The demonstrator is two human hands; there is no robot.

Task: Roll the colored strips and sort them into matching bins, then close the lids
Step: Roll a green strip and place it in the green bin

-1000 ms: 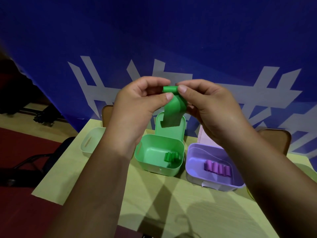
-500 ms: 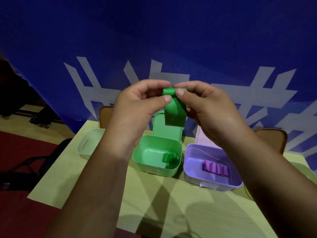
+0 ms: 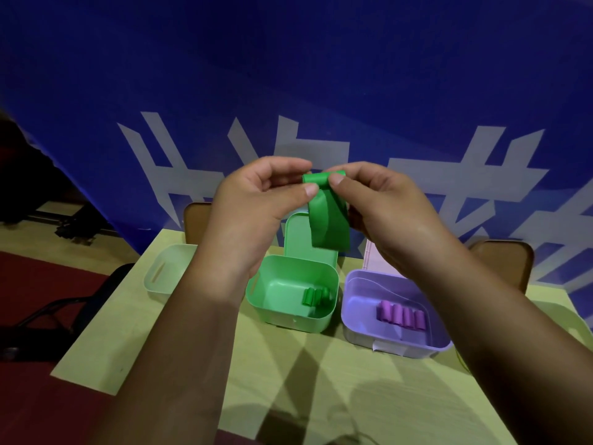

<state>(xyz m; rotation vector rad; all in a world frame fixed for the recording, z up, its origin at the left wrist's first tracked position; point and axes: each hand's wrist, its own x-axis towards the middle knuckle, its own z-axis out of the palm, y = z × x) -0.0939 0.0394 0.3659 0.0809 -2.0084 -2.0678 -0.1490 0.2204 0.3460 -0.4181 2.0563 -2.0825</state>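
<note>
both hands up over the table, left hand (image 3: 256, 200) and right hand (image 3: 382, 207) each pinching the top of the green strip (image 3: 327, 220) so the roll stays tight; tail dangles right above the open green bin (image 3: 266, 300), probably for an easy drop

Staged demo/recording spot, prob. an event hall, not a home.
Big blue banner (image 3: 288, 75) w/ oversized white lettering (image 3: 414, 175) fills the bkgd as a backdrop. Red carpet (image 3: 38, 284) covers the floor at left, w/ dark equip. (image 3: 73, 226) by the banner's edge, too dim to ID. A small light-wood table (image 3: 288, 364) stands in front of the banner, w/ wooden chair backs (image 3: 195, 220) behind & a black chair (image 3: 96, 293) at left. On the table, a green bin (image 3: 272, 284) & purple bin (image 3: 401, 346) sit side by side.
</note>
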